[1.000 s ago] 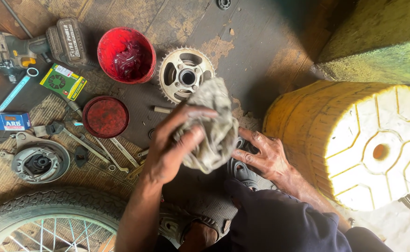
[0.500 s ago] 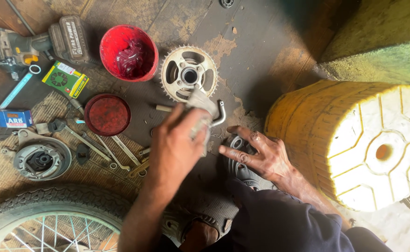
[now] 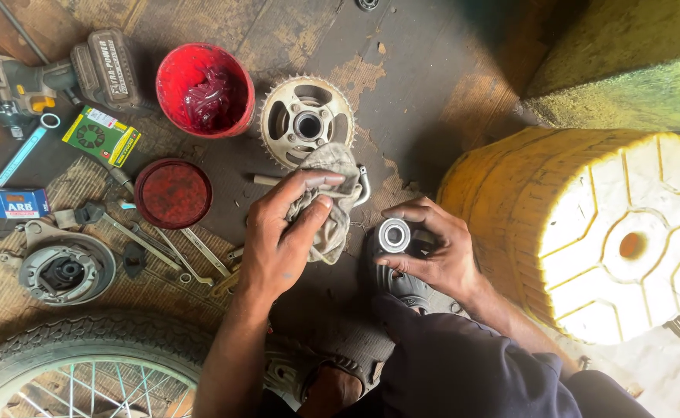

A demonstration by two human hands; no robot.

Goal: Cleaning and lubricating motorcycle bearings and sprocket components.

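Observation:
My left hand (image 3: 282, 240) grips a dirty grey rag (image 3: 328, 197), bunched under the fingers and hanging just below a toothed sprocket (image 3: 307, 122) that lies flat on the floor. My right hand (image 3: 433, 251) holds a small round steel bearing (image 3: 393, 234) between thumb and fingers, a short way right of the rag. A bent metal hook (image 3: 365, 186) shows beside the rag. My sandalled foot (image 3: 332, 383) is below the hands.
A red tub of grease (image 3: 205, 89) and its red lid (image 3: 173, 193) lie left of the sprocket. Further left are a power drill (image 3: 54, 77), a green box (image 3: 102, 136), spanners (image 3: 162, 248), a brake plate (image 3: 65, 268) and a spoked tyre (image 3: 69, 371). A yellow plastic drum (image 3: 587, 224) stands on the right.
My left hand has lowered the rag from a raised bundle toward the floor below the sprocket. My right hand has lifted off the floor and now shows the bearing.

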